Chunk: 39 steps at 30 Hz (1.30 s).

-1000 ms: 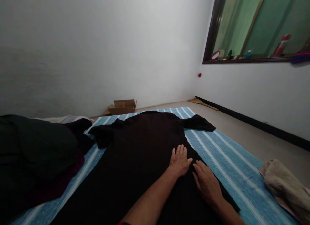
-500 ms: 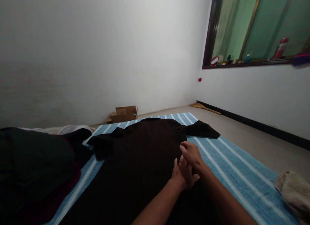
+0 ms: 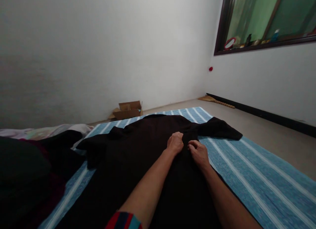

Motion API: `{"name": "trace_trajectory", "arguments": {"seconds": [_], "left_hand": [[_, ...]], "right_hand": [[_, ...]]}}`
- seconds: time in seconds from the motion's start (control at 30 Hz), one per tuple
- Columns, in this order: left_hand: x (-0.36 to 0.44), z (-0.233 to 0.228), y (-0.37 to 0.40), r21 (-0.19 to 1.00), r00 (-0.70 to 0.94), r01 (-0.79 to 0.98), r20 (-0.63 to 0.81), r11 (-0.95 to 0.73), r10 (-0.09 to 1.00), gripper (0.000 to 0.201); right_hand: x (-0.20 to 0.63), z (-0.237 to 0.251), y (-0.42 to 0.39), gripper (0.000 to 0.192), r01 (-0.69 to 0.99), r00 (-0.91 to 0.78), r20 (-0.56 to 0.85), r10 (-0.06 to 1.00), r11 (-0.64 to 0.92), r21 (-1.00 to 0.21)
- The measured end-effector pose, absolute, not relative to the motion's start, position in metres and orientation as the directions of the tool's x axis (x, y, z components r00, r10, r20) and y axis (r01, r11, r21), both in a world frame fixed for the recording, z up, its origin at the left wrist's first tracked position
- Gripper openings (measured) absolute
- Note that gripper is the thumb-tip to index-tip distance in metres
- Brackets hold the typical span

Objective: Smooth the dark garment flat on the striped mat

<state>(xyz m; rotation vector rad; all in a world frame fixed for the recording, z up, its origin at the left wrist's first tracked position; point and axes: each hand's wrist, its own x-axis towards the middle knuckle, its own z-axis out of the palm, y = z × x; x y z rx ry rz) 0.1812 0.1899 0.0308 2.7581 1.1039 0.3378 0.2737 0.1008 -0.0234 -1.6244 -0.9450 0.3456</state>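
Observation:
A dark long-sleeved garment lies spread out, its collar end away from me and one sleeve stretched to the right. My left hand is closed over the upper right part of its body, fingers bent into the cloth. Close by on the right, my right hand has its thumb and fingers drawn together in a pinch at the cloth near the right side. A small gap separates the two hands. The cloth between the fingertips is too dark to make out clearly.
Beneath the garment is a blue sheet with white stripes. A heap of dark clothes lies on the left. Beyond the sheet stand an open cardboard box and, by the right wall, a broom.
My hands, which were crossed close together, have come apart. The left hand has moved forward and left and closed on the cloth. The view has shifted slightly.

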Motion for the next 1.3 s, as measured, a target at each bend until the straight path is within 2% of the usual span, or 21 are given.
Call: {"name": "trace_trajectory", "arguments": {"seconds": [0.33,0.63,1.3], "left_hand": [[0.217,-0.003,0.203,0.217,0.656,0.671,0.273,-0.709,0.704,0.026],[0.215,-0.006,0.202,0.232,0.611,0.686,0.33,-0.689,0.72,0.022],[0.215,-0.008,0.201,0.219,0.628,0.678,0.324,-0.702,0.708,0.024]], "right_hand": [[0.272,-0.021,0.099,0.019,0.432,0.59,0.311,0.745,0.033,-0.901],[0.27,-0.019,0.098,0.018,0.458,0.578,0.318,0.751,0.024,-0.889],[0.268,-0.014,0.097,0.019,0.473,0.593,0.306,0.745,-0.014,-0.881]]}}
